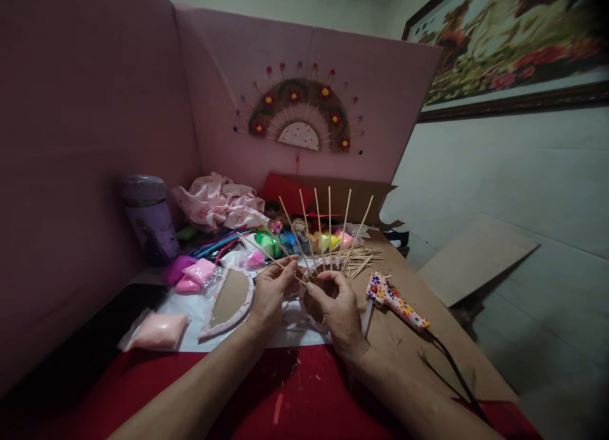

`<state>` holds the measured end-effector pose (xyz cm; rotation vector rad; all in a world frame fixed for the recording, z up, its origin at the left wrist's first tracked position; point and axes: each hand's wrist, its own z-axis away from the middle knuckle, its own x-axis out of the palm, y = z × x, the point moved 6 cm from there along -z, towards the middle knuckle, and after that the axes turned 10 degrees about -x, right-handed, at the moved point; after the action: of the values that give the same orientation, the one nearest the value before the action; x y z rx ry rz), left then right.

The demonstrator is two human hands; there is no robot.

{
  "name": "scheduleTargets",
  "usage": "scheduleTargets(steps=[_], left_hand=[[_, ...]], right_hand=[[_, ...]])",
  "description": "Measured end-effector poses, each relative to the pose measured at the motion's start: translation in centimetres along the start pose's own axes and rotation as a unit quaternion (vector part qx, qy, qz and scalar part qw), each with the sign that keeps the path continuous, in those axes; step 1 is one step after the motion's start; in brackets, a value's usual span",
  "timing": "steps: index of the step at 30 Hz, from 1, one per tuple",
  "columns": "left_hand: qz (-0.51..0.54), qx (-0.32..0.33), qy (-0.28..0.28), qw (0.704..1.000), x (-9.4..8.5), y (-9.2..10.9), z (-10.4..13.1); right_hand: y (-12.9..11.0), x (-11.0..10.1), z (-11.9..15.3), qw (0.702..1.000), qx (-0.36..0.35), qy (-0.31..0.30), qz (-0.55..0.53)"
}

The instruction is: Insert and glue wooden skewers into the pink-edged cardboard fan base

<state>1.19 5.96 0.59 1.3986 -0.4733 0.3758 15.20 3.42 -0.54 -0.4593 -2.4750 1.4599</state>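
Note:
Thin wooden sticks (330,224) fan upward from a cardboard half-circle (314,304) with a padded cloth edge. My left hand (273,294) pinches a stick that slants up to the left, its lower end near the others. My right hand (337,304) is closed on the cardboard piece at the base of the sticks, partly covering it. Left of my hands lies a second cardboard half-circle (232,294) with a light fabric rim. A flower-patterned glue gun (397,302) rests to the right of my right hand.
Bags of coloured clay (164,331), a purple tumbler (151,221), crumpled pink cloth (219,202) and loose sticks (364,262) surround the work. A decorated fan (299,116) hangs on the pink board behind. The glue gun's black cord (451,364) runs toward the lower right.

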Motion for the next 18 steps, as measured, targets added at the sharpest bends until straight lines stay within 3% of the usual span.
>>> scheduleTargets(steps=[18], left_hand=[[-0.001, 0.008, -0.017, 1.000, 0.17, 0.09, 0.02]], right_hand=[[-0.19, 0.01, 0.19, 1.000, -0.003, -0.005, 0.014]])
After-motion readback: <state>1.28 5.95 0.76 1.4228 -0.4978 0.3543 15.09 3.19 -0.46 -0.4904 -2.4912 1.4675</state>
